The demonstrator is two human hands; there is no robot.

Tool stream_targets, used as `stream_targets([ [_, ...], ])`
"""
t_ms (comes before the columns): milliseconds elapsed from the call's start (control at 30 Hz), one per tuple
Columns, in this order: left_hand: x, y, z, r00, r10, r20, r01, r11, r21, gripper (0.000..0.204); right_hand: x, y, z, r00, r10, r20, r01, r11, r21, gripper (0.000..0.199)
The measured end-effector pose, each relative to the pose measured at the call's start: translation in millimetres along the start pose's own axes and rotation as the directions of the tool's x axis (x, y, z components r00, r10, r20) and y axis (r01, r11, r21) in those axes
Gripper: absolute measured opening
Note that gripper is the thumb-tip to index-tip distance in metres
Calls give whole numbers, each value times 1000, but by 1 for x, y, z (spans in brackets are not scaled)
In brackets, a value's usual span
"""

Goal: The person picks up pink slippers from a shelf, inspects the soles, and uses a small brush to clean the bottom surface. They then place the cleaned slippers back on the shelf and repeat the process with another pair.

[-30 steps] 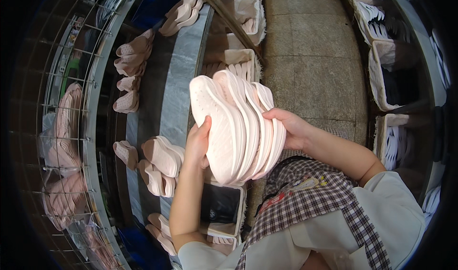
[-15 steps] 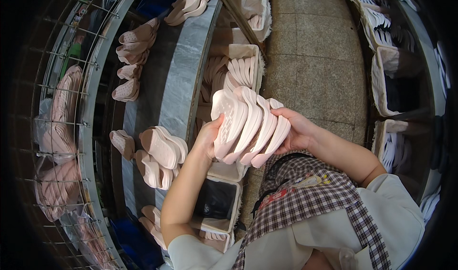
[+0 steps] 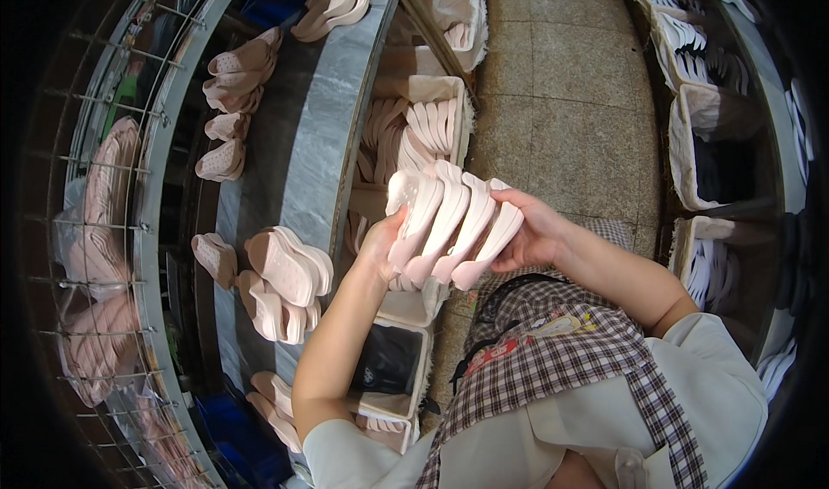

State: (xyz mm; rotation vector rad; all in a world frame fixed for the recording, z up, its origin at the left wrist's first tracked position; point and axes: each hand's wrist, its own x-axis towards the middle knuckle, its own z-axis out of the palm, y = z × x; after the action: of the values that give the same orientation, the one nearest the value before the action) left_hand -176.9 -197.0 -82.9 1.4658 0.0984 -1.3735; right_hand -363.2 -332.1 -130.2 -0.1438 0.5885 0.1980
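A row of several pale pink shoe soles [image 3: 449,223], nested face to face, is held up between my two hands. My left hand [image 3: 380,246] is closed on the left end of the row, its thumb against the outermost sole. On the right end, my right hand [image 3: 528,228] grips the last sole, with its thumb along the upper edge and its other fingers partly hidden behind. The soles stand on edge, thicker ends toward me. Just beyond them is a cloth-lined bin [image 3: 466,131] with more pink soles [image 3: 432,126] packed in rows.
Left of my arm runs a grey marble-look bench [image 3: 332,100] bearing pink clogs [image 3: 285,269] in groups. A wire rack [image 3: 151,221] with bagged pink pieces stands farther left. Below my left hand is a bin with a black lining [image 3: 389,359]. White soles [image 3: 708,273] fill bins along the right.
The row of soles has tipped in my hands: the dotted face of the leftmost sole showed broadly before, and now mostly edges show. Both hands keep their grip.
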Motion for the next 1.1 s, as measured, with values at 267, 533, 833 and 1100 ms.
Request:
stream_targets([
  [267, 12, -6, -6, 1000, -6, 4, 6, 1000, -18, 46, 3, -6, -4, 1000, 19, -8, -19, 999, -36, 48],
  [533, 13, -8, -7, 999, -4, 34, 7, 995, -96, 47, 8, -8, -8, 999, 42, -23, -42, 999, -20, 46],
  [833, 14, -12, -12, 997, 18, 79, -11, 995, -97, 48, 7, -7, -7, 999, 26, -20, -26, 1000, -4, 43],
  [1100, 21, -24, -28, 984, 135, 116, -121, 986, -117, 49, 4, -7, 2, 996, -83, -40, 73, 977, -198, 50],
])
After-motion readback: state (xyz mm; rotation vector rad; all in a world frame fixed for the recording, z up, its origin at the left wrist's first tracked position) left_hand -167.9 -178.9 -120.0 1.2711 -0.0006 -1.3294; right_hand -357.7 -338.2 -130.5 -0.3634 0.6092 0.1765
